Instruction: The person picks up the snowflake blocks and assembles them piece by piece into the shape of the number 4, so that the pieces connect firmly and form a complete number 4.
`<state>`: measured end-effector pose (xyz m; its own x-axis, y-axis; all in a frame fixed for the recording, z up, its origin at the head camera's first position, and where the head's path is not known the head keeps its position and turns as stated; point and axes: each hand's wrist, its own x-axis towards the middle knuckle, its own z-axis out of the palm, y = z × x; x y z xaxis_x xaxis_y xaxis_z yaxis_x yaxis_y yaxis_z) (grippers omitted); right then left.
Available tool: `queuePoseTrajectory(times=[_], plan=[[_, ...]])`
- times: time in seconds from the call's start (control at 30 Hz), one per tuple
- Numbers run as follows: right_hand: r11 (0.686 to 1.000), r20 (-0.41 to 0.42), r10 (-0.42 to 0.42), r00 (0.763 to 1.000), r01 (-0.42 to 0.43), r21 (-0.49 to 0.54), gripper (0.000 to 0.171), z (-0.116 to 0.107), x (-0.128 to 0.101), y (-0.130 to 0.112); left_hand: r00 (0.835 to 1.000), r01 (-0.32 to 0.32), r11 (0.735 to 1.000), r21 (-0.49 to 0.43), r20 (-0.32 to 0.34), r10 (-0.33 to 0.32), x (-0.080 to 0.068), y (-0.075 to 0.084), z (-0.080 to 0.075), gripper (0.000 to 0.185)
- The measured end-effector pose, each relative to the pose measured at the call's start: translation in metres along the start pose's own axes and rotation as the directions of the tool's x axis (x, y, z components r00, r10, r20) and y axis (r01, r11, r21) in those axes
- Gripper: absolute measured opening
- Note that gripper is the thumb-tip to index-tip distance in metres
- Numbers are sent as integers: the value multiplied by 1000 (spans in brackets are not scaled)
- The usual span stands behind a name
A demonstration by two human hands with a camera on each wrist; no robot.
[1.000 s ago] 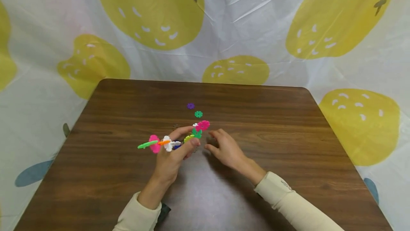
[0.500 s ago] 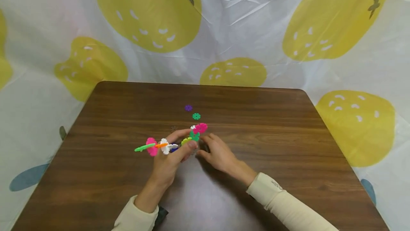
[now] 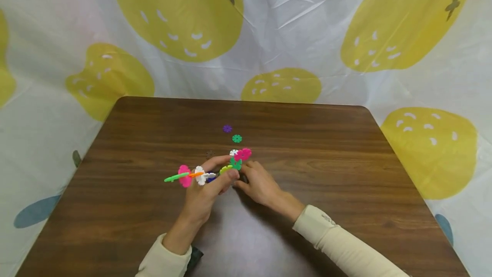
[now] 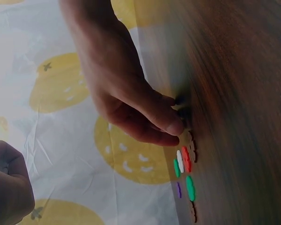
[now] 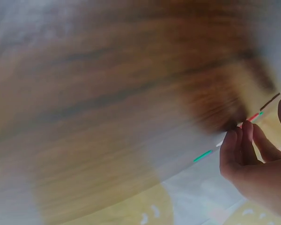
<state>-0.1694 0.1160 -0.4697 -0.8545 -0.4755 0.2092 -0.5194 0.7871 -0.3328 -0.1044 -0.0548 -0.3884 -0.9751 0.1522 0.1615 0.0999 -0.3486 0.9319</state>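
Left hand (image 3: 203, 191) grip pinching disc chain (image 3: 207, 171); right hand (image 3: 259, 185) fingers curled, hold unclear, table (image 3: 346, 174)

The left hand (image 3: 205, 191) grips a chain of interlocked plastic discs (image 3: 207, 170) above the brown wooden table (image 3: 346, 174); its colours run light green, pink, orange, white, blue, yellow-green, dark green and pink (left to right). The right hand (image 3: 259, 185) touches the chain's right end with its fingertips, just beside the left thumb. Farther back on the table lie a loose green disc (image 3: 236, 138) and a purple disc (image 3: 227, 128), near each other. Behind hangs a white cloth with yellow fruit shapes (image 3: 292, 21).
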Motion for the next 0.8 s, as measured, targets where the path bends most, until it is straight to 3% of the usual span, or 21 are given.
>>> queuePoseTrajectory(times=[0.27,0.63,0.8], plan=[[998,-23,-62,998,61,-8,29,4,3,-2,1000,-9,1000,-17,3,9,-1,-2,2,29],[996,-37,-78,996,77,-41,23,7,6,-5,1000,-19,999,-26,4,19,0,-2,3,29],[995,-21,-103,994,103,1,22,3,9,-8,1000,-18,1000,-21,3,18,1,-3,2,30]])
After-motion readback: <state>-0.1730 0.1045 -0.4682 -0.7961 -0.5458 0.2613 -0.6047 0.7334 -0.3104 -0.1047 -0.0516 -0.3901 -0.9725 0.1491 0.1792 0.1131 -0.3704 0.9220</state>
